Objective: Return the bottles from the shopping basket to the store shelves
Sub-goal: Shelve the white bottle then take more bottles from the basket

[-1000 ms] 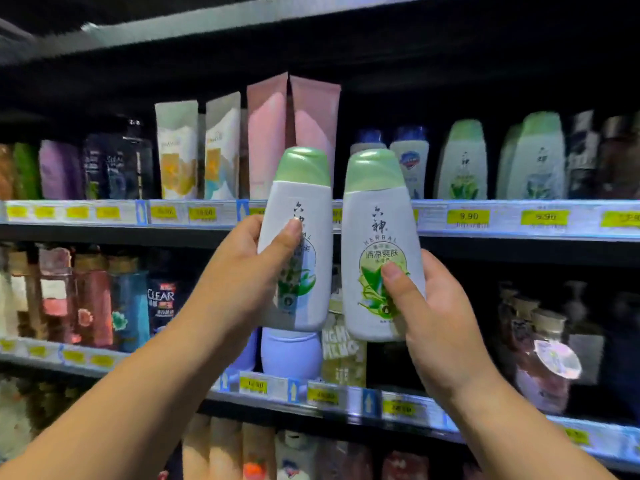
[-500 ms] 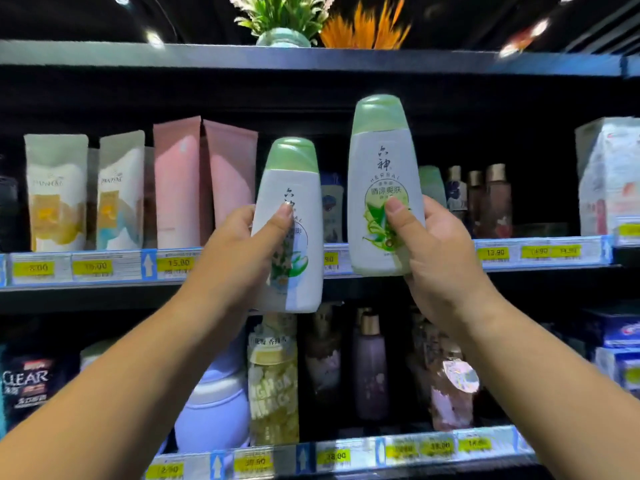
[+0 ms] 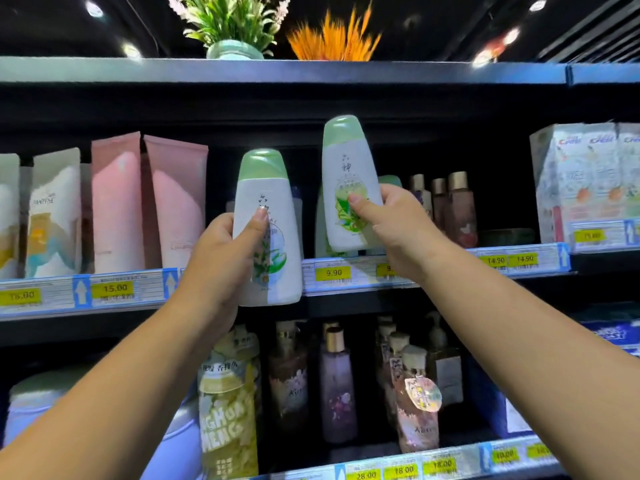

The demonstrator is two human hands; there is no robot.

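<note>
Head view: at the left of the shelf [image 3: 52,299] stand pink tubes [image 3: 149,206]. Next comes the left hand [image 3: 214,268], wrapped round the left bottle [image 3: 268,233]. It is held low, in front of the shelf edge, so I think it waits its turn. The right bottle [image 3: 346,181] is higher, its bottom just above the edge by the 9.90 tag [image 3: 333,273], likely to go in first. The right hand [image 3: 398,230] grips it tight. A green cap [image 3: 390,179] peeks out behind, so this looks like its home, but room is tight. Brown bottles [image 3: 453,206] stand just beside, then boxes [image 3: 588,181].
</note>
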